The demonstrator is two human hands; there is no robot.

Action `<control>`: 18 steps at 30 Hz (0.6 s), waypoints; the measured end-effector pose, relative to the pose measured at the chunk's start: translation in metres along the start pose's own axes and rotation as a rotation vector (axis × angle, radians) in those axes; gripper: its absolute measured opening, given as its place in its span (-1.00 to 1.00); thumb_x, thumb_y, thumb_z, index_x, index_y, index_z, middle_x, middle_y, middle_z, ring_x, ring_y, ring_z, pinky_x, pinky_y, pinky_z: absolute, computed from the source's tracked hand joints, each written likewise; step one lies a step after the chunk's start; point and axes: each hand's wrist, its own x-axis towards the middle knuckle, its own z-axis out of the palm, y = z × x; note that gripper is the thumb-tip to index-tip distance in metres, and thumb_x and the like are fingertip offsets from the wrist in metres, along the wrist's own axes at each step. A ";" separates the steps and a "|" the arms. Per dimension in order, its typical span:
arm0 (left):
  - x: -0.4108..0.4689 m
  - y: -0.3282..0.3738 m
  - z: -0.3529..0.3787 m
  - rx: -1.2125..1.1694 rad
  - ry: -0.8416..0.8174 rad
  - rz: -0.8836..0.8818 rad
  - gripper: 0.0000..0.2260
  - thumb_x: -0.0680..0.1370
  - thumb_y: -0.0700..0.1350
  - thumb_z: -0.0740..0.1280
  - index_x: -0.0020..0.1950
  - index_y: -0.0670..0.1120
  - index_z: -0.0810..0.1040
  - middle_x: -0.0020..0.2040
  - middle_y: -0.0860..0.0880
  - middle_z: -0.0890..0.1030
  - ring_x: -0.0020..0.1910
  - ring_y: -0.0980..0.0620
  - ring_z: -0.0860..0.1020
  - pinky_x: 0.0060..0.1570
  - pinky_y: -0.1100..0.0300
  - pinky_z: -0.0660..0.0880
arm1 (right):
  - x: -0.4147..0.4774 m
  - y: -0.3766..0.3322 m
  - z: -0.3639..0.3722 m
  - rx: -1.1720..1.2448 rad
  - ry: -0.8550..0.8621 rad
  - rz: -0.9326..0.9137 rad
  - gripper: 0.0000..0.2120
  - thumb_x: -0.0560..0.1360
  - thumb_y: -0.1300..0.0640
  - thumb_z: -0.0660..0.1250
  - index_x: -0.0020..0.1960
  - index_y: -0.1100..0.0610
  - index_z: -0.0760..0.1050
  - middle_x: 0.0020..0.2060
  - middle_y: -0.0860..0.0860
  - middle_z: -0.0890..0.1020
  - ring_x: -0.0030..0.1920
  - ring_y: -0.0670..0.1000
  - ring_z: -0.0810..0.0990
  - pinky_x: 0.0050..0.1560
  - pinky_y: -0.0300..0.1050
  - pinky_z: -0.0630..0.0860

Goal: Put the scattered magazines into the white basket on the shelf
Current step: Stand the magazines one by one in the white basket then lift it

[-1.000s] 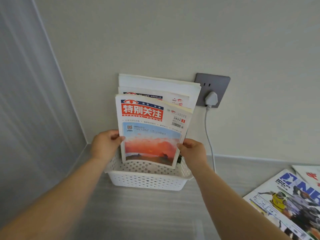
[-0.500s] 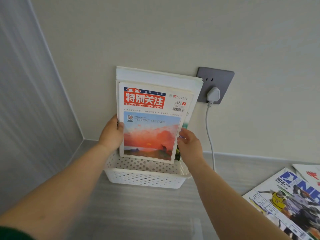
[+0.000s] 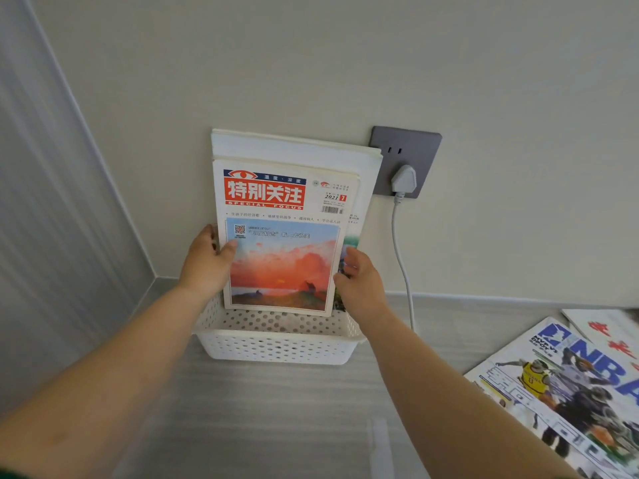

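A white perforated basket [image 3: 276, 347] stands on the grey shelf against the wall. Several magazines stand upright in it, leaning on the wall. The front one is a red-titled magazine [image 3: 283, 243] with a sunset cover. My left hand [image 3: 207, 264] grips its left edge, thumb on the cover. My right hand [image 3: 359, 285] presses the stack's right edge with fingers loosely curled. An NBA magazine [image 3: 570, 388] lies flat at the right, with a white red-lettered magazine [image 3: 601, 331] partly under it.
A grey wall socket [image 3: 420, 146] with a white plug [image 3: 403, 181] sits right of the stack; its cable [image 3: 403, 267] hangs down behind the basket's right side. A ribbed grey side panel [image 3: 52, 202] closes off the left.
The red-titled magazine has been pushed back flush against the stack and stands more upright. Both hands slid up along its edges with it.
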 end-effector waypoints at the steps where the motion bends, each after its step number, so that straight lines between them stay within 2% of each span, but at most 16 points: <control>1: -0.006 0.000 0.001 0.001 0.080 -0.021 -0.66 0.57 -0.11 0.12 0.34 -0.11 0.26 0.38 -0.14 0.34 0.32 -0.15 0.36 0.19 -0.02 0.35 | -0.003 0.001 -0.004 -0.021 0.022 -0.010 -0.60 0.45 0.44 0.15 0.25 0.19 0.38 -0.16 -0.15 0.44 -0.05 -0.10 0.43 -0.38 -0.65 0.35; 4: -0.033 -0.002 0.003 -0.070 0.290 0.002 -0.61 0.55 -0.17 0.14 0.38 -0.12 0.22 0.42 -0.12 0.23 0.32 -0.07 0.33 0.21 0.10 0.31 | -0.021 0.007 -0.018 -0.099 0.079 -0.031 -0.65 0.46 0.41 0.13 0.18 0.19 0.46 0.04 0.00 0.50 0.03 -0.06 0.42 -0.27 -0.68 0.28; 6: -0.055 -0.003 0.006 -0.097 0.294 0.048 -0.66 0.54 -0.18 0.15 0.33 -0.11 0.30 0.37 -0.15 0.30 0.24 -0.05 0.38 0.22 0.09 0.33 | -0.041 0.012 -0.031 -0.125 0.122 -0.024 -0.69 0.47 0.38 0.14 0.15 0.18 0.48 0.16 0.05 0.50 0.02 -0.10 0.40 -0.22 -0.63 0.28; 8: -0.082 -0.001 0.014 -0.106 0.252 0.076 -0.72 0.54 -0.17 0.17 0.25 -0.13 0.39 0.29 -0.16 0.40 0.19 -0.09 0.44 0.21 0.03 0.39 | -0.065 0.020 -0.047 -0.158 0.162 -0.012 -0.70 0.46 0.38 0.14 0.11 0.17 0.50 0.17 0.06 0.52 0.04 -0.11 0.40 -0.08 -0.50 0.28; 10: -0.121 0.005 0.030 -0.125 0.138 0.129 -0.79 0.53 -0.18 0.18 0.14 -0.15 0.47 0.14 -0.12 0.50 0.07 -0.07 0.47 0.09 0.12 0.43 | -0.093 0.032 -0.068 -0.204 0.205 -0.002 -0.71 0.46 0.38 0.14 0.08 0.19 0.51 0.14 0.08 0.53 0.13 -0.02 0.44 0.09 -0.35 0.29; 12: -0.166 0.011 0.050 -0.133 -0.052 0.179 -0.86 0.53 -0.22 0.20 -0.01 -0.11 0.53 -0.04 -0.05 0.55 -0.07 0.01 0.47 -0.09 0.44 0.39 | -0.120 0.049 -0.094 -0.286 0.241 0.006 -0.73 0.45 0.38 0.16 0.05 0.21 0.53 0.12 0.10 0.55 0.20 0.07 0.42 0.14 -0.28 0.25; 14: -0.204 0.015 0.070 -0.093 -0.234 0.221 -0.81 0.51 -0.27 0.21 -0.21 -0.01 0.51 -0.22 0.05 0.56 -0.20 0.08 0.49 -0.24 0.62 0.33 | -0.146 0.071 -0.127 -0.390 0.291 0.047 -0.74 0.44 0.37 0.18 0.05 0.22 0.54 0.13 0.13 0.57 0.22 0.11 0.40 0.15 -0.25 0.22; 18: -0.247 0.019 0.106 -0.010 -0.497 0.213 -0.72 0.50 -0.27 0.23 -0.32 0.06 0.48 -0.31 0.12 0.55 -0.25 0.15 0.53 -0.26 0.60 0.32 | -0.192 0.114 -0.201 -0.654 0.390 0.208 -0.72 0.47 0.27 0.18 0.12 0.13 0.53 0.22 0.10 0.52 0.28 0.13 0.35 0.29 -0.07 0.24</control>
